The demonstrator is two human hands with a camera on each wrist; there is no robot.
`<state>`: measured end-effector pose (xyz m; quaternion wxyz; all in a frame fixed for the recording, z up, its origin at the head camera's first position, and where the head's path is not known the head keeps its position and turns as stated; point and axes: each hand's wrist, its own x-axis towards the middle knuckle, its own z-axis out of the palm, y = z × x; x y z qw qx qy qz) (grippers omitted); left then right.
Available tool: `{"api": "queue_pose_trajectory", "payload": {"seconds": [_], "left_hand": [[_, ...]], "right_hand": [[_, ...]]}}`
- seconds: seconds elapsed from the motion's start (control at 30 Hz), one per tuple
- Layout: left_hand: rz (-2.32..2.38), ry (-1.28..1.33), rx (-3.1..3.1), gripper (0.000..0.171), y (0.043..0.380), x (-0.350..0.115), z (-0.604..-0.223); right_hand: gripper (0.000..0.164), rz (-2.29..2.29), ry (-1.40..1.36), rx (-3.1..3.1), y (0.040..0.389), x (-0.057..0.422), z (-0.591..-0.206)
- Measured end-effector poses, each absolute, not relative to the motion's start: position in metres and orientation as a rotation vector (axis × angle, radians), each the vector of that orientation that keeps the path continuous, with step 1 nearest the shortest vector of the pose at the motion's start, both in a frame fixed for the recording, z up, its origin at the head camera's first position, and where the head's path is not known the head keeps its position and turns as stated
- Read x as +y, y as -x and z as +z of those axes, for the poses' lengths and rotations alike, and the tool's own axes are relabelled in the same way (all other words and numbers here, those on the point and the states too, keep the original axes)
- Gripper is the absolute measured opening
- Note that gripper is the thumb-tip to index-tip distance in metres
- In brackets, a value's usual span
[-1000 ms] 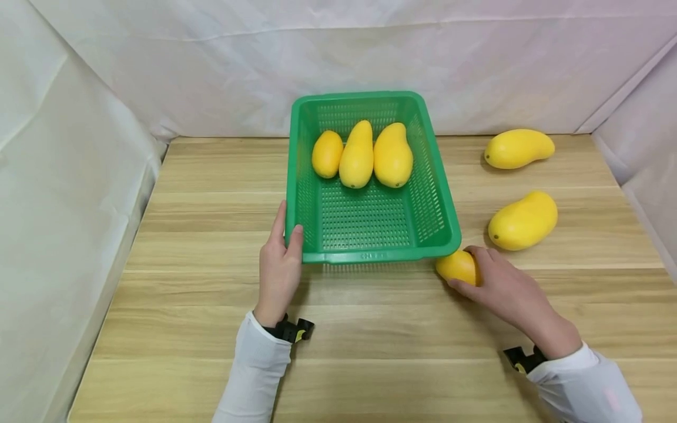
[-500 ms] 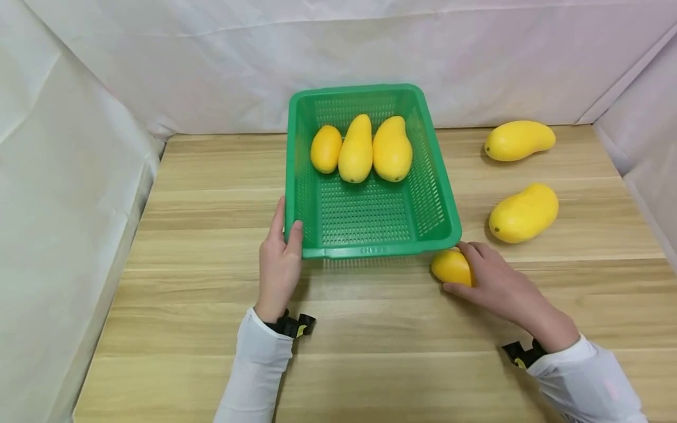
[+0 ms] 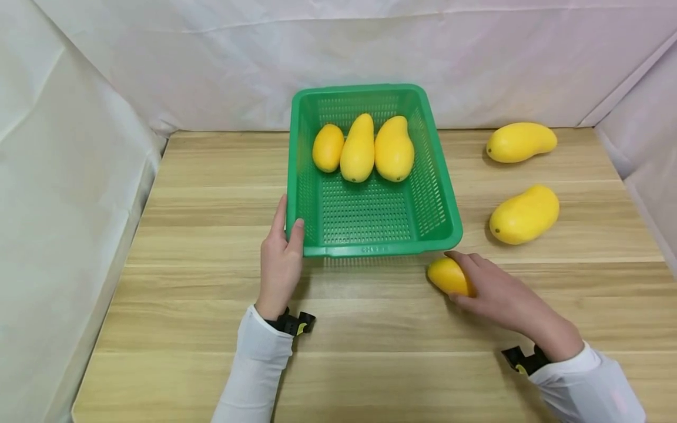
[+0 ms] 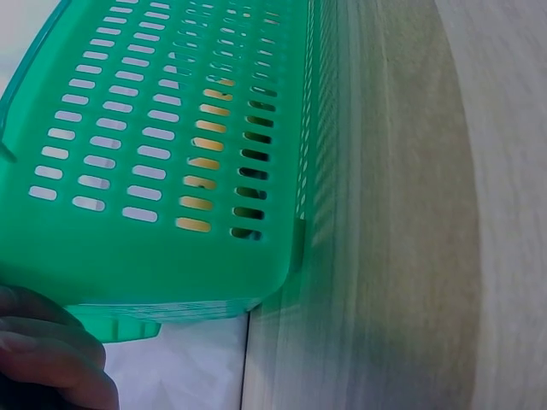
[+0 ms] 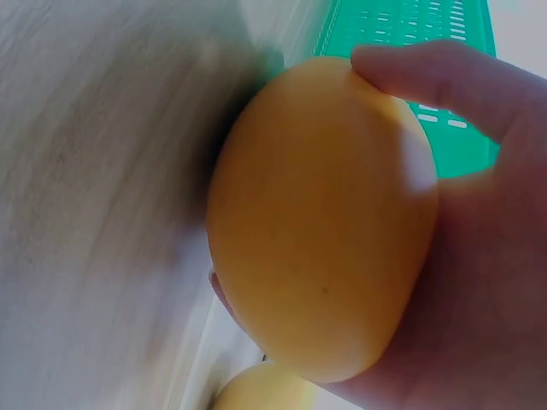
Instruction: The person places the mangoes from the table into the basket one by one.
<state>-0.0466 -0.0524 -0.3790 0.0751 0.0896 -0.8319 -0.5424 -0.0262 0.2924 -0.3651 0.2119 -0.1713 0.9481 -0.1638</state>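
Observation:
A green slotted basket (image 3: 439, 205) stands on the wooden table with three yellow mangoes (image 3: 359, 150) at its far end. My left hand (image 3: 280, 258) grips the basket's near left corner, thumb over the rim; the left wrist view shows the basket wall (image 4: 162, 171) close up. My right hand (image 3: 483, 285) holds a small yellow mango (image 3: 446, 276) just in front of the basket's near right corner. In the right wrist view that mango (image 5: 320, 222) fills the frame with my fingers (image 5: 436, 77) curled round it.
Two more mangoes lie on the table to the right of the basket, one nearer (image 3: 523, 214) and one farther back (image 3: 520, 142). White cloth walls (image 3: 79, 176) close in the table at the left, back and right.
My right hand has closed round the small mango and drawn it slightly toward me, away from the basket's corner. The left hand keeps its grip on the basket.

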Motion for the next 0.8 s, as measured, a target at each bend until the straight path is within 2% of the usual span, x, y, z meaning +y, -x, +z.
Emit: {"api": "queue_pose_trajectory", "payload": {"seconds": [0.2,0.57,0.8], "left_hand": [[-1.626,-0.275,-2.505,0.054,0.047,-0.053,-0.379],[-1.619,-0.27,-2.5,0.054,0.049,-0.054,-0.379],[-1.624,-0.283,-2.513,0.055,0.047,-0.054,-0.379]], "right_hand": [[0.069,-0.468,0.474,2.626,0.026,0.294,-0.363],[0.074,-0.476,0.493,2.595,0.027,0.292,-0.353],[0.071,-0.492,0.579,2.623,0.028,0.287,-0.339]]}}
